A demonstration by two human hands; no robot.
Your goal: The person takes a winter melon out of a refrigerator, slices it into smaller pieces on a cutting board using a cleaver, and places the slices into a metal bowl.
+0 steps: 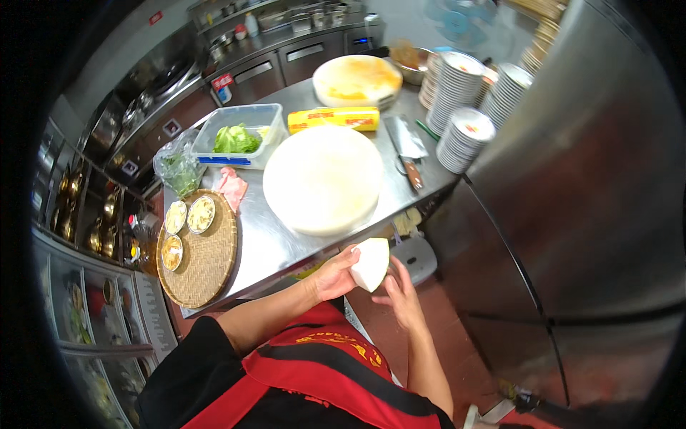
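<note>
My left hand [336,274] grips a pale white wedge of melon or a similar vegetable [371,263] with a thin green edge, its thumb on the near face. The wedge is held in front of the table's edge, above the floor. Close to its right side, my right hand [399,295] has its fingers apart; whether a fingertip touches the wedge cannot be made out. Beyond both hands, a thick round white cutting board [324,179] lies on the steel table [262,214]. A cleaver [405,150] with a wooden handle rests to the right of the board.
On the left, a woven bamboo tray [206,268] bears three small bowls. Behind are a clear plastic tub [273,139] of lettuce, a bagged green vegetable [182,166], a yellow box [333,119] and a second round board [356,80]. Stacked dishes [465,140] stand beside a steel cabinet [563,187].
</note>
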